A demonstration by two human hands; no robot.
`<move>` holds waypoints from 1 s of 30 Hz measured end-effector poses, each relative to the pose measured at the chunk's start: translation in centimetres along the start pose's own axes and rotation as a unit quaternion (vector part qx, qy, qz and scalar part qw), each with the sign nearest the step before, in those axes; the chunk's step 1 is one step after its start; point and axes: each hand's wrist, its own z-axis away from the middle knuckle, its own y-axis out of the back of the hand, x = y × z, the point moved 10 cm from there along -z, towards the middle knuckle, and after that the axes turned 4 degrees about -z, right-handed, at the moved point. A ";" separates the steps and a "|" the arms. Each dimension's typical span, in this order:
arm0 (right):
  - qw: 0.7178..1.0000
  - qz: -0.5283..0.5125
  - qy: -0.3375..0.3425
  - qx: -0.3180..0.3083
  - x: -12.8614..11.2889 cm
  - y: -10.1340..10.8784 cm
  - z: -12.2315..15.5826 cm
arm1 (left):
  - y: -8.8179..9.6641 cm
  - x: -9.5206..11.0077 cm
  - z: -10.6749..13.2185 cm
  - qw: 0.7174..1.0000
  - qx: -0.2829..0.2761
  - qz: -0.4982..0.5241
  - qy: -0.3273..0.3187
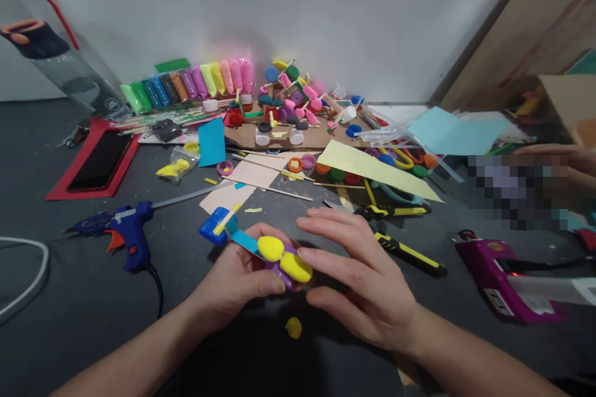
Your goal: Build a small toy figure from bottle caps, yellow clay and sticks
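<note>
My left hand (242,282) grips a small handmade toy around its purple part (280,274), thumb in front. On top of the purple part sit two yellow clay lumps (297,267). A light-blue strip (244,239) runs from them to a blue cap (213,227), with a short yellow stick (227,219) across it. My right hand (363,276) is spread, its fingers at the right-hand yellow lump; the index fingertip seems to touch it. Below the hands, a small yellow clay piece (293,327) lies on the dark table.
A blue glue gun (133,236) lies left, beside a phone (99,160) on red card. Yellow-black pliers (410,254) and a magenta device (503,279) are right. Clay packs (186,84), bottle caps and paper line the back. A co-worker's hand (568,161) shows at far right.
</note>
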 end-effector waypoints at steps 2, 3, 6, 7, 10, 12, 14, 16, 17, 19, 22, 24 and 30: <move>0.999 0.029 0.013 -0.001 -0.3 0.3 0.0 | -0.1 0.3 0.0 1.000 0.016 0.005 -0.003; 0.999 0.038 0.014 0.001 -0.4 0.4 -0.1 | -0.1 0.4 0.0 1.000 0.023 0.004 0.001; 0.999 0.044 -0.007 0.010 -0.1 0.2 -0.2 | -0.2 0.1 0.2 0.999 0.037 -0.004 0.018; 0.999 0.043 -0.019 0.012 0.1 0.1 -0.3 | -0.1 -0.1 0.2 0.999 0.045 -0.008 0.022; 0.998 0.034 -0.052 0.014 0.7 -0.4 -0.3 | 0.1 -0.3 0.3 0.997 0.066 -0.025 0.022; 0.997 0.033 -0.061 0.016 0.8 -0.6 -0.3 | 0.3 0.0 0.4 0.996 0.080 -0.046 0.007; 0.997 0.035 -0.060 0.019 0.7 -0.6 -0.2 | 0.3 0.1 0.5 0.994 0.090 -0.067 0.001; 0.997 0.038 -0.058 0.024 0.7 -0.6 -0.2 | 0.4 0.1 0.5 0.992 0.100 -0.080 0.005; 0.997 0.039 -0.058 0.026 0.6 -0.6 -0.3 | 0.4 0.1 0.6 0.991 0.105 -0.087 0.006; 0.997 0.042 -0.058 0.029 0.6 -0.6 -0.3 | 0.7 0.3 0.7 0.987 0.120 -0.105 0.000; 0.997 0.045 -0.057 0.032 0.6 -0.6 -0.4 | 0.9 0.4 0.9 0.983 0.135 -0.125 -0.007; 0.997 0.046 -0.056 0.032 0.6 -0.6 -0.4 | 1.1 0.3 0.9 0.982 0.137 -0.129 -0.008; 0.998 0.033 -0.048 0.010 0.6 -0.7 -0.3 | 0.8 0.2 0.5 0.991 0.105 -0.084 -0.010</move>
